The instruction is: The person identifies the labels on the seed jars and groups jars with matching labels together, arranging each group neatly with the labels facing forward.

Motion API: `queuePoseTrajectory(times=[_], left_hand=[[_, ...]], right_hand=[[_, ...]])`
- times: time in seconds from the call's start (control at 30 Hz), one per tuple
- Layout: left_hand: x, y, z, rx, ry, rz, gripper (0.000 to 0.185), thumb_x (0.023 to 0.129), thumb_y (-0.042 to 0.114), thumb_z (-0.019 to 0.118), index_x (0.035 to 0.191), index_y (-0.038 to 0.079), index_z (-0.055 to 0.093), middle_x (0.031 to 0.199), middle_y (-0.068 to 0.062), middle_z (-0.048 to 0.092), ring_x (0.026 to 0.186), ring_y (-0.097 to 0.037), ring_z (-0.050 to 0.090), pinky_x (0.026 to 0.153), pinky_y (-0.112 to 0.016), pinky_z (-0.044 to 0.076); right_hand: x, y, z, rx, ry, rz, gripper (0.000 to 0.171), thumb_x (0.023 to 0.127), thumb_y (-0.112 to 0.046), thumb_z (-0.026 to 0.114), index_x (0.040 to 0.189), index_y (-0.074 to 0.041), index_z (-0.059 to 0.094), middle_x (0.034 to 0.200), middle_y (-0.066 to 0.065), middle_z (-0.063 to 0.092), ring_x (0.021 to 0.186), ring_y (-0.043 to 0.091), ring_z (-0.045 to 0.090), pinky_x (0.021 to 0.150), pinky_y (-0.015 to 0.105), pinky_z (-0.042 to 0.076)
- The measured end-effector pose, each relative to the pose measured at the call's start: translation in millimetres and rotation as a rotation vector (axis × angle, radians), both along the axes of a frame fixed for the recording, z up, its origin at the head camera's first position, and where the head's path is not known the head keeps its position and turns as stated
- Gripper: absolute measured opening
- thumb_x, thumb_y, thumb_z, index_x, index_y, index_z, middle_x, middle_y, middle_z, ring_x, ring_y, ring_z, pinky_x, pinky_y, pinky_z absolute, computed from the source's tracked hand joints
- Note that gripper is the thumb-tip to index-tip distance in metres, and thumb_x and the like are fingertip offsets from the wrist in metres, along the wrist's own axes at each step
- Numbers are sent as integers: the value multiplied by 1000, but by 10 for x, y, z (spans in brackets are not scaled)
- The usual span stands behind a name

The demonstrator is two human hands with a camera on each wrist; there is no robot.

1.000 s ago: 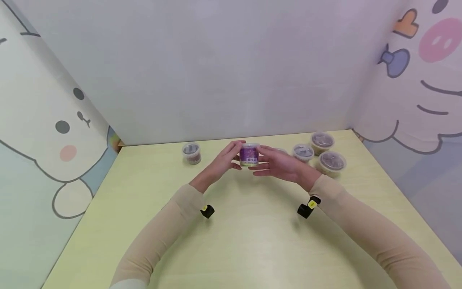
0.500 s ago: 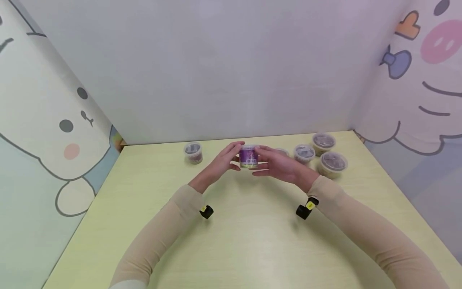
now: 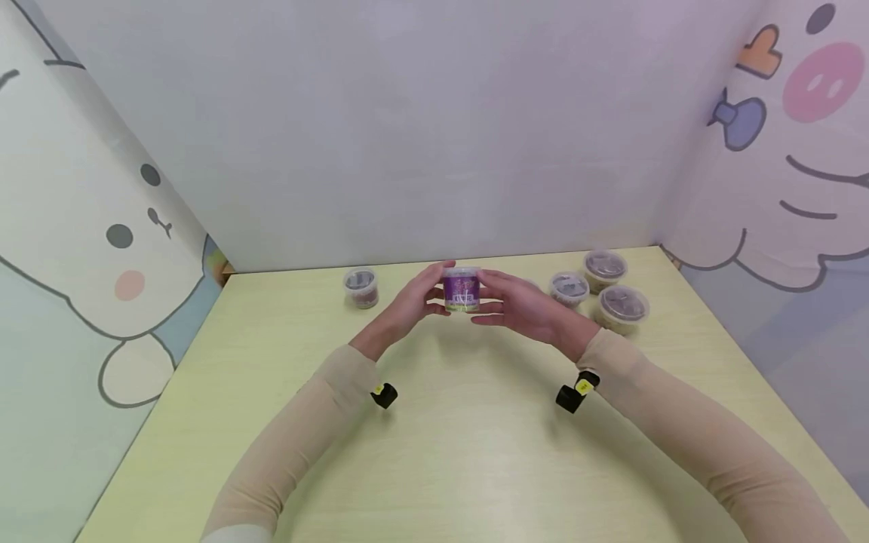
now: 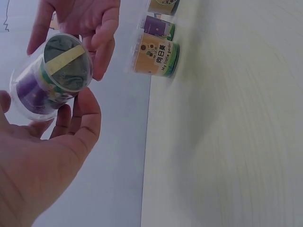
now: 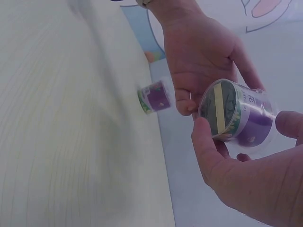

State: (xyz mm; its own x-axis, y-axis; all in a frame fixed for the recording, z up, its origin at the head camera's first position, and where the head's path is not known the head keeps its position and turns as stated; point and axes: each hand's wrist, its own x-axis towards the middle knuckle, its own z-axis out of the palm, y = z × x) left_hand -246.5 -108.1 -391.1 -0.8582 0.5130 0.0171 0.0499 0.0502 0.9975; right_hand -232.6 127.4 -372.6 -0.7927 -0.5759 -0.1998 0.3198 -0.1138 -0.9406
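Observation:
Between both hands, raised over the table, is a clear plastic cup (image 3: 462, 289) with a purple and green label. My left hand (image 3: 409, 299) grips it from the left, thumb and fingers round its side. From the right, my right hand (image 3: 523, 305) holds the same cup, thumb near the lid. In the left wrist view the cup's bottom (image 4: 68, 61) shows dark contents and a pale strip across it. The right wrist view shows the label (image 5: 255, 123) side-on, with fingers of both hands about it.
A purple-labelled cup (image 3: 361, 289) stands at the back left of the pale table (image 3: 462, 452). At the back right are several lidded cups, among them a small one (image 3: 569, 289) and a wider one (image 3: 622, 308). A wall (image 3: 434, 136) rises behind.
The cup has turned slightly between the hands, so its label now faces the head camera more squarely. Both hands have shifted a little left in view; both keep hold of it.

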Motion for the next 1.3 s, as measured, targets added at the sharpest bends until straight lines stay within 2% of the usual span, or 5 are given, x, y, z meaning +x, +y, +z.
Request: queuePoseTrajectory(times=[0.2,0.43,0.7,0.93,1.3], left_hand=[[-10,2,-4,-8,-6,3,59,109,47,35,157,13,33,139,-15,48,112,-28,55,91,-39,53],[2,4,-29,-16,-11,-11,59,109,46,36,158,13,33,141,-14,47,112,-28,54,91,-37,52],[-1,-19,28,-33,13,-24,59,109,46,35,158,12,32,142,-14,47,115,-29,53,92,-37,51],[19,-37,100,-39,16,-5,58,109,45,37,158,13,32,143,-13,47,118,-30,53,94,-39,51],[92,-107,143,-44,44,-19,59,109,42,39,158,11,31,143,-15,46,122,-34,51,99,-45,50]], right_hand=[[-9,-5,15,3,-15,-15,56,110,-33,44,153,-3,25,136,20,46,120,35,55,109,47,43],[42,31,12,-33,-65,10,57,110,-32,44,155,-6,22,141,22,42,131,42,47,110,47,43],[61,36,50,-69,-100,14,59,111,-29,42,159,-9,14,153,25,32,139,45,39,111,49,41],[24,23,93,-57,-105,17,64,110,-29,44,161,-11,10,154,26,32,139,46,39,111,49,41],[51,-2,122,-56,-92,65,58,111,-25,40,160,-11,13,156,24,30,139,45,39,111,51,41]])
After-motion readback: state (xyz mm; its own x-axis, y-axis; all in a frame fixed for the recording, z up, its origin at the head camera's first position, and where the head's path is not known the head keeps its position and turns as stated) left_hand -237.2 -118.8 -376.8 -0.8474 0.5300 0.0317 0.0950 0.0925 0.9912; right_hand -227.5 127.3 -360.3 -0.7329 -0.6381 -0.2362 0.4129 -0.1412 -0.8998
